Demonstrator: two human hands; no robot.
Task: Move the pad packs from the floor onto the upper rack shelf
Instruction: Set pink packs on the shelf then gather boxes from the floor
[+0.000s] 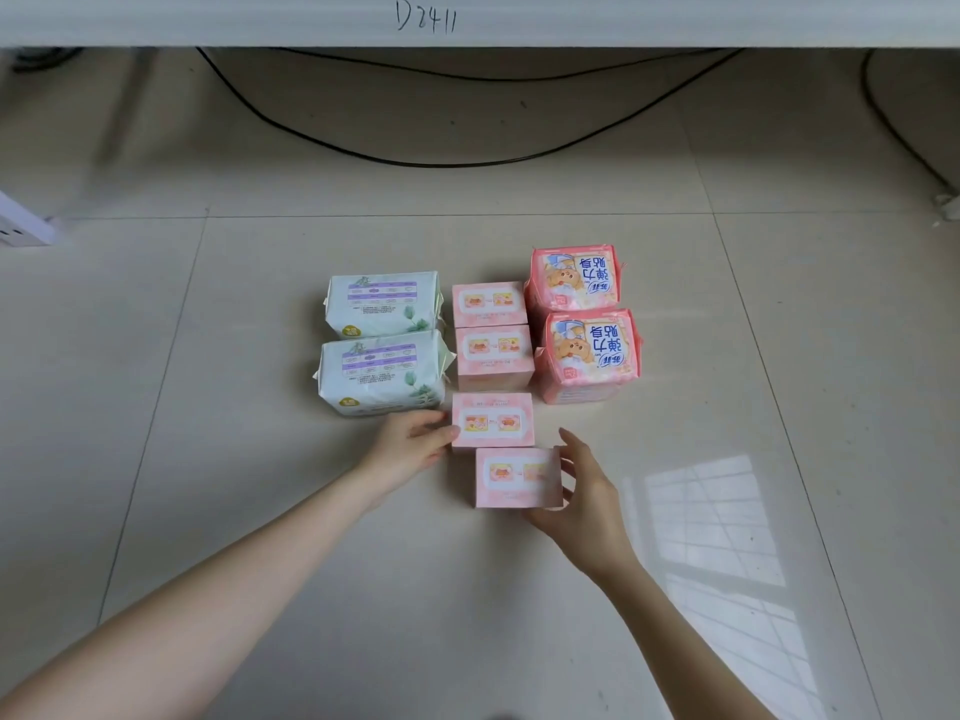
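Observation:
Pad packs lie on the tiled floor in three columns. On the left are two pale green packs (383, 309) (382, 374). Several small pink packs fill the middle column, among them a third one (492, 420) and the nearest one (518, 478). Two larger pink packs (574, 278) (592, 356) lie on the right. My left hand (410, 444) touches the left side of the third small pink pack with straight fingers. My right hand (582, 498) grips the right side of the nearest small pink pack, which looks slightly lifted. The rack's white shelf edge (467, 18) crosses the top.
Black cables (415, 161) loop over the floor under the shelf. A white power strip (21, 223) lies at the far left edge. A rack foot (948, 205) stands at the far right. A sunlit window patch (727, 537) falls on the tiles at the right.

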